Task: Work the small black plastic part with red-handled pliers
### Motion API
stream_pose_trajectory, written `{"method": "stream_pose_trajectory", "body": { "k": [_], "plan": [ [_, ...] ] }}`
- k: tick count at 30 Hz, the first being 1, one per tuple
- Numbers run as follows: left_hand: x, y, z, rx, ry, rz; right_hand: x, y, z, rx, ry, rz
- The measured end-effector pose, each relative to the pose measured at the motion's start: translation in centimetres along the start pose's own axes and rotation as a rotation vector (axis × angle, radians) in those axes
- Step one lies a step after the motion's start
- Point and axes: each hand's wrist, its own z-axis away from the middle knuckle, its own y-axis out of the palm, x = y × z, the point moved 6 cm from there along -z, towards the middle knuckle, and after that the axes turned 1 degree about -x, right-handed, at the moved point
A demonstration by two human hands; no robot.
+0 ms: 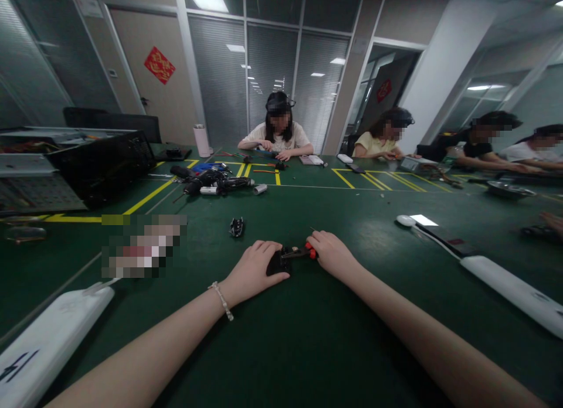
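The head view showed the bare left hand (253, 268) pinching a small, flat, black part (277, 268) at its three o'clock, nearer than the other hand. Rightward, the bare right hand (329, 252) gripped red-handled, dark metal pliers (301, 253), long axis toward nine o'clock, nose over the part.

The left hand (253, 266) covers part of the black piece (276, 268), hiding its full outline. The right hand (328, 252) hides most of the handles of the red-handled pliers (299, 253); whether their tips grip anything is too small to tell. Left of the hands, coarse blocks mask an item (145, 247), while a white slab (61, 329) and a large case (101, 167) run off the edge. Right of them, another white slab (512, 286) is cut off.
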Motion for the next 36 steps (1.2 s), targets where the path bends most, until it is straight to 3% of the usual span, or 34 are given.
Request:
{"method": "stream_pose_trajectory", "body": {
  "k": [9, 36],
  "plan": [
    [0.55, 0.33, -0.08, -0.043, -0.021, 0.034, -0.20, 0.48, -0.12, 0.039, 0.016, 0.010],
    [0.24, 0.19, 0.07, -0.026, 0.008, -0.006, -0.25, 0.34, 0.04, 0.029, 0.011, -0.011]
  ]
}}
